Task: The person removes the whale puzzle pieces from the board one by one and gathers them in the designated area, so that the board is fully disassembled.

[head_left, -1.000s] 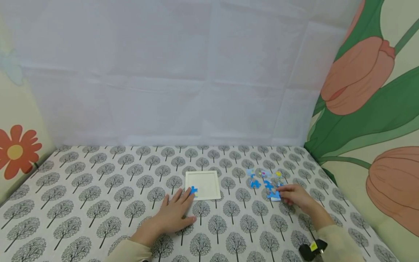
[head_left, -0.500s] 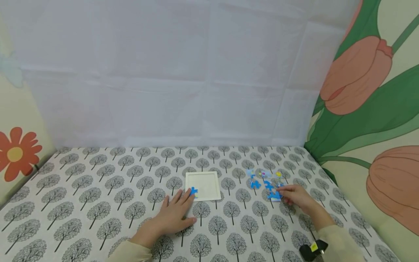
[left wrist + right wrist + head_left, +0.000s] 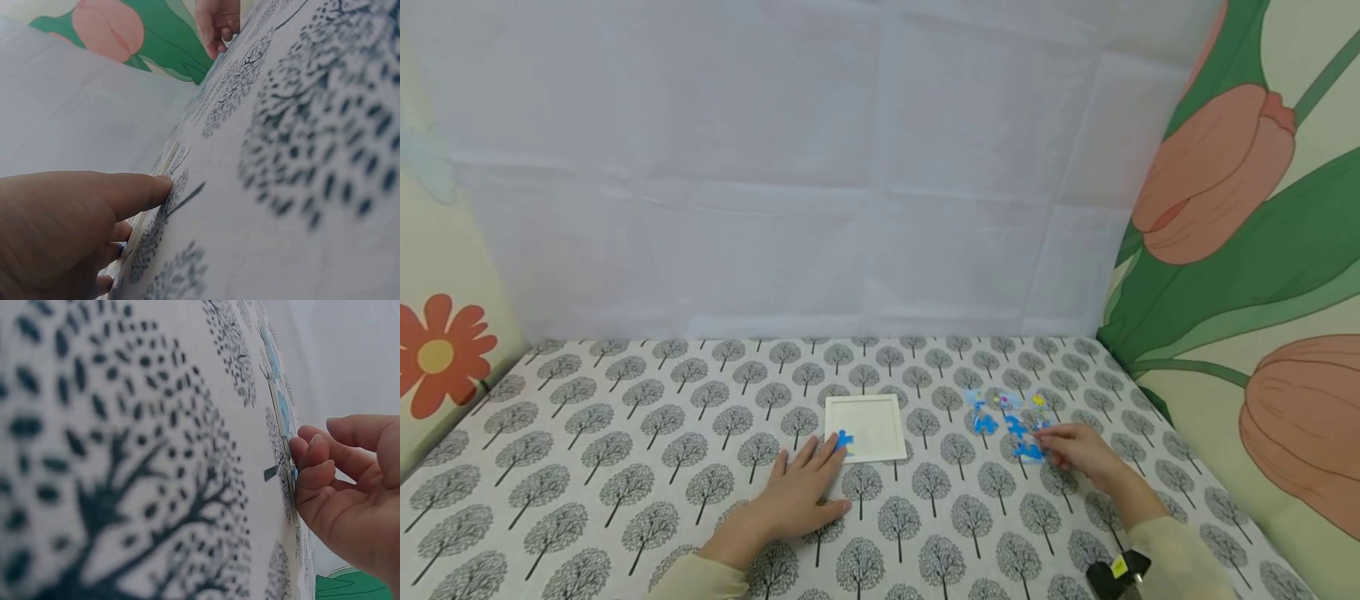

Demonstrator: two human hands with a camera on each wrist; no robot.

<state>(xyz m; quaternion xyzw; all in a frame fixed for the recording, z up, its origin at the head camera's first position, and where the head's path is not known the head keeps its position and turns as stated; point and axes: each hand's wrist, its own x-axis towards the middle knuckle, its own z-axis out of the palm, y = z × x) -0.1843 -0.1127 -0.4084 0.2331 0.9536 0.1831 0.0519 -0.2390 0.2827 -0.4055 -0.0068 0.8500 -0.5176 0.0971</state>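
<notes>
A white square frame lies on the tree-print cloth, with a blue puzzle piece in its near-left corner. The left hand rests palm down with spread fingers, its fingertips at that frame corner beside the piece. To the right, the right hand bends its fingers low over several loose puzzle pieces, mostly blue. In the right wrist view its curled fingertips touch the pieces lying on the cloth. Whether one is pinched between them is hidden.
A piece with a yellow flower shape and a pale piece lie at the back of the group. Behind the table hangs a white cloth. A wall with painted tulips stands at the right.
Both hands stay nearly where they were. The piece by the right fingertips showed a white near edge at first; now it looks blue there.
</notes>
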